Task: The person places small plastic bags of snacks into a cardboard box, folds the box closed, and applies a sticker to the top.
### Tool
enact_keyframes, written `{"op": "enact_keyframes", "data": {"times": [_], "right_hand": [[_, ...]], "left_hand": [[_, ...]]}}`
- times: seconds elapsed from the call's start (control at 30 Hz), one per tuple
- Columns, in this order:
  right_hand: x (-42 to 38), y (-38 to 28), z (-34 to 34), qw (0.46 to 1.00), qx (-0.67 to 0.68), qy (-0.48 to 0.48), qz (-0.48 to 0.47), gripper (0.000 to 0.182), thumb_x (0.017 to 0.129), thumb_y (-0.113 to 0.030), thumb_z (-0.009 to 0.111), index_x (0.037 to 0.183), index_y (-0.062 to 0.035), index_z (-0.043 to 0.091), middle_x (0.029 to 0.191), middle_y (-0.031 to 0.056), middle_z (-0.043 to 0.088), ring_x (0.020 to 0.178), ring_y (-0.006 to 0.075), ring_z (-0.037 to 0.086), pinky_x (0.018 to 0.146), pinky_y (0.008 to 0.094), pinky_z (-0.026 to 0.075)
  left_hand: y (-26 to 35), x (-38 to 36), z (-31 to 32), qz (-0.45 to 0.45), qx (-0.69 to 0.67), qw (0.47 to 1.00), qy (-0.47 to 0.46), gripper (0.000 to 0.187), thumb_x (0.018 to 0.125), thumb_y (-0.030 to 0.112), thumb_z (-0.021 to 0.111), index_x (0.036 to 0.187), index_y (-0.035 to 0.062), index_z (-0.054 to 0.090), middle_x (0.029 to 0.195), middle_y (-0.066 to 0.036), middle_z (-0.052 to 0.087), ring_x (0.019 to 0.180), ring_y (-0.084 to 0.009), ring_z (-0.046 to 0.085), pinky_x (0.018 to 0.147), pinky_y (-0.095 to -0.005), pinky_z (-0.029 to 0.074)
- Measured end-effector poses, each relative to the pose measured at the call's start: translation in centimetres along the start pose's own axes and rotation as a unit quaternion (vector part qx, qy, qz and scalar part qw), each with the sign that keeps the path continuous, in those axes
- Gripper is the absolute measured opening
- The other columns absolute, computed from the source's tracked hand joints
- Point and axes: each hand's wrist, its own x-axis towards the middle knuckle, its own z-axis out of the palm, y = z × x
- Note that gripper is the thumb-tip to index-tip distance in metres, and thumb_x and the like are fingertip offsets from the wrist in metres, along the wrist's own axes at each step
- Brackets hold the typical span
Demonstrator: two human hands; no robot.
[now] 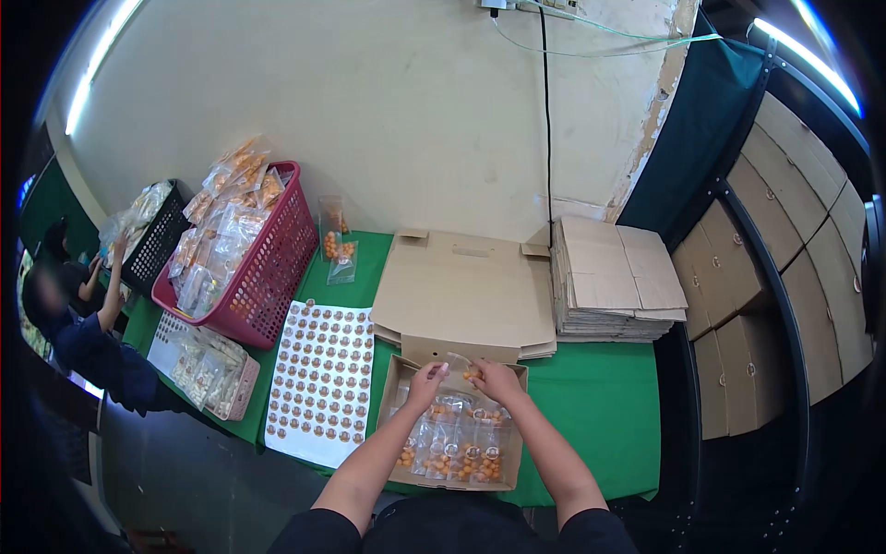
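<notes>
An open cardboard box (391,441) stands at the table's front edge, with clear bags of orange balls (452,452) lying in it. Over the box's far side, my left hand (428,382) is closed, its fingertips pinching the edge of a clear plastic bag (459,367). Just to the right, my right hand (492,379) is closed on the same bag, with a little orange showing by its fingers. The lower part of this bag is hard to make out against the box.
A sticker sheet (319,372) lies left of the box. Flat cardboard (466,286) and a cardboard stack (614,277) lie behind. Further left are a pink basket of bags (268,268), a small tray (242,392), a black basket (157,242) and another person (97,355).
</notes>
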Motion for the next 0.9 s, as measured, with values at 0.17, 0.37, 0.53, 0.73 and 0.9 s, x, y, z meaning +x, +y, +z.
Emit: {"op": "enact_keyframes", "data": {"times": [0.17,0.37,0.53,0.73,0.9], "right_hand": [[-0.3,-0.6,0.5,0.999,0.049,-0.024,0.004,0.034,0.076,-0.030,0.063,0.104,-0.0110,0.059,0.080,0.0129,0.064,0.075,0.0316,0.062,0.068,0.0406,0.049],[-0.6,0.7,2.5,0.991,0.124,-0.023,0.039,0.034,0.074,-0.029,0.066,0.098,-0.0045,0.060,0.084,0.0134,0.065,0.077,0.0280,0.064,0.068,0.0370,0.049],[-1.8,1.6,2.7,0.958,0.279,-0.050,0.051,0.034,0.075,-0.027,0.068,0.094,-0.0006,0.060,0.080,0.0127,0.065,0.071,0.0201,0.063,0.066,0.0320,0.049],[-3.2,1.8,1.0,0.958,0.266,-0.090,0.064,0.030,0.073,-0.023,0.070,0.090,0.0005,0.060,0.079,0.0104,0.065,0.069,0.0172,0.063,0.063,0.0297,0.050],[-5.0,4.1,2.6,0.900,0.263,-0.294,0.185,0.033,0.070,-0.020,0.072,0.090,0.0030,0.060,0.079,0.0102,0.065,0.066,0.0149,0.063,0.059,0.0285,0.051]], "left_hand": [[1.6,-0.3,-0.7,-0.025,-0.022,0.999,-0.030,0.029,0.087,0.029,0.057,0.097,0.0020,0.060,0.079,-0.006,0.063,0.073,-0.0108,0.058,0.070,-0.0238,0.046],[0.6,-0.2,-1.4,0.002,0.020,0.997,-0.074,0.017,0.083,0.012,0.061,0.095,0.0006,0.061,0.076,-0.005,0.062,0.070,-0.0092,0.058,0.065,-0.0224,0.047],[2.7,-0.9,-0.5,-0.032,-0.010,0.996,-0.084,0.016,0.081,0.008,0.062,0.094,0.0007,0.062,0.078,-0.006,0.063,0.070,-0.0091,0.058,0.064,-0.0225,0.047],[2.9,-0.6,-1.6,-0.037,0.014,0.991,-0.129,0.021,0.082,0.014,0.063,0.097,-0.0001,0.062,0.079,-0.005,0.063,0.071,-0.0097,0.058,0.064,-0.0234,0.048],[2.3,-2.0,-1.7,-0.109,0.066,0.972,-0.200,0.031,0.080,0.023,0.066,0.107,0.0088,0.060,0.085,-0.004,0.062,0.074,-0.0099,0.058,0.065,-0.0227,0.047]]}}
